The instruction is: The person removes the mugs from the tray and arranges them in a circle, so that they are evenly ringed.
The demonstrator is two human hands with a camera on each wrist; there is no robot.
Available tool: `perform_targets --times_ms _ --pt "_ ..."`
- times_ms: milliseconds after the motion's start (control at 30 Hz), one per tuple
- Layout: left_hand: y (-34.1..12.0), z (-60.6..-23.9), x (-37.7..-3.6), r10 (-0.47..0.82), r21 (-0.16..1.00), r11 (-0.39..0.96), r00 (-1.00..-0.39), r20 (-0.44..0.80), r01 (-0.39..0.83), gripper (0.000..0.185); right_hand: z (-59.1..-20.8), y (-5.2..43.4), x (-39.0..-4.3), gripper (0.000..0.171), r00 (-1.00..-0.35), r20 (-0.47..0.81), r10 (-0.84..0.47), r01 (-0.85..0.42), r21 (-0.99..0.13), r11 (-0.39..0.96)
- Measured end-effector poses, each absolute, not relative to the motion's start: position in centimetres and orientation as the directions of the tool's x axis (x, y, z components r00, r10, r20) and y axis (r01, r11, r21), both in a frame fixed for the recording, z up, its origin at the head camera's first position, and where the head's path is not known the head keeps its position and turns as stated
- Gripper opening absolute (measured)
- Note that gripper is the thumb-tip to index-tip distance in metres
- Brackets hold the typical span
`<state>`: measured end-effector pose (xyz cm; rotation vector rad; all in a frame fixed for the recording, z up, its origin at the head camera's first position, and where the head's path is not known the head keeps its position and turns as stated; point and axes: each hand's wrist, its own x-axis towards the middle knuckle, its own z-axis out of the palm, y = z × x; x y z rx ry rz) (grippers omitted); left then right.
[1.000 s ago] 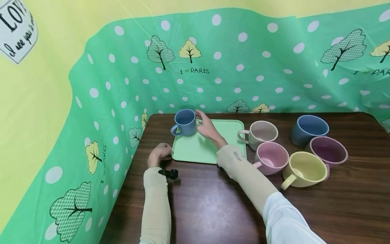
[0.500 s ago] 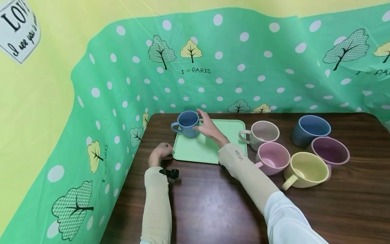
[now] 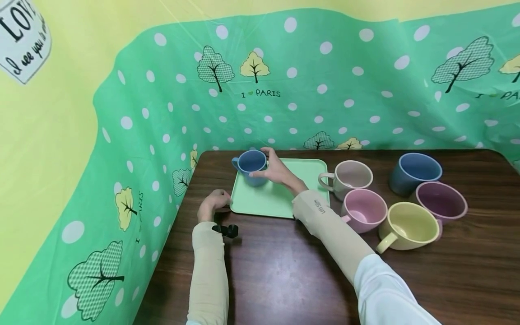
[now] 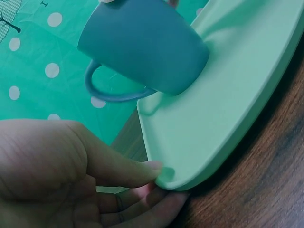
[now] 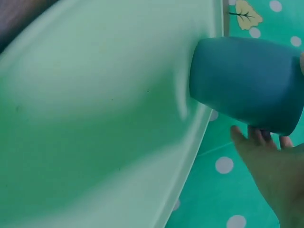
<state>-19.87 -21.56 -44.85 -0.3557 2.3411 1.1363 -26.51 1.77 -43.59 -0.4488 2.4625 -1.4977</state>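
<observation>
A blue mug (image 3: 253,164) stands on the back left corner of the light green tray (image 3: 280,198). My right hand (image 3: 278,170) grips it from the right side, thumb in front and fingers behind. Its handle points to the back left in the head view. In the right wrist view the mug (image 5: 247,85) sits near the tray's rim, with the fingers partly hidden behind it. My left hand (image 3: 212,204) pinches the tray's front left corner; the left wrist view has the thumb on the rim and the other fingers below.
Right of the tray stand a grey-beige mug (image 3: 351,179), a pink mug (image 3: 363,211), a yellow mug (image 3: 408,228), a purple mug (image 3: 440,203) and a second blue mug (image 3: 415,174). A green dotted cloth (image 3: 345,85) hangs behind the dark wooden table (image 3: 280,280).
My right hand has moved the blue mug a little to the right and turned it, so its handle has swung from the front left to the back left. The left hand has stayed put.
</observation>
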Motion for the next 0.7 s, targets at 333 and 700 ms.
perform_targets --times_ms 333,700 --pt "-21.5 -45.3 -19.9 -0.020 0.654 0.626 -0.847 -0.532 -0.426 0.014 -42.7 1.3 -26.7 0.120 -0.895 -0.021 -0.446 -0.247 -0.808 0.534" --pt "-21.6 -45.2 -19.5 -0.014 0.638 0.660 -0.856 -0.517 -0.397 0.018 -40.8 2.2 -25.8 0.110 -0.874 -0.055 -0.484 -0.336 -0.650 0.682"
